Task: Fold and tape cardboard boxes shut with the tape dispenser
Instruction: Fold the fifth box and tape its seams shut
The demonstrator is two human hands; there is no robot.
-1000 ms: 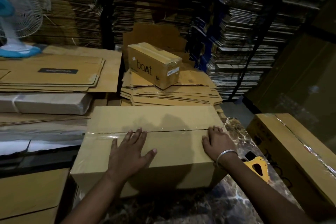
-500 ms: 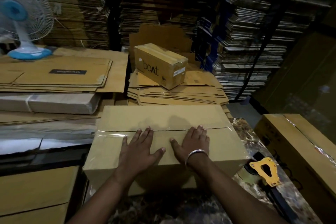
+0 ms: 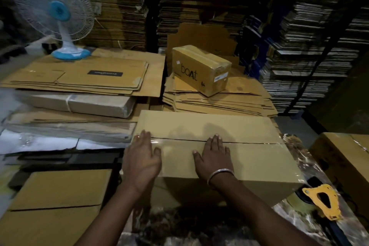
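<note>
I read this step as pressing the tape down along the top seam. The cardboard box [image 3: 215, 146] sits on the marbled table [image 3: 295, 217] directly ahead. My left hand [image 3: 142, 161] lies flat at the seam's left end, my right hand [image 3: 214, 158] flat near its middle; fingers straight, nothing held. Procedure: rub outward along the seam, then down over both end edges. The tape dispenser [image 3: 321, 201] rests beside the box's near right corner
</note>
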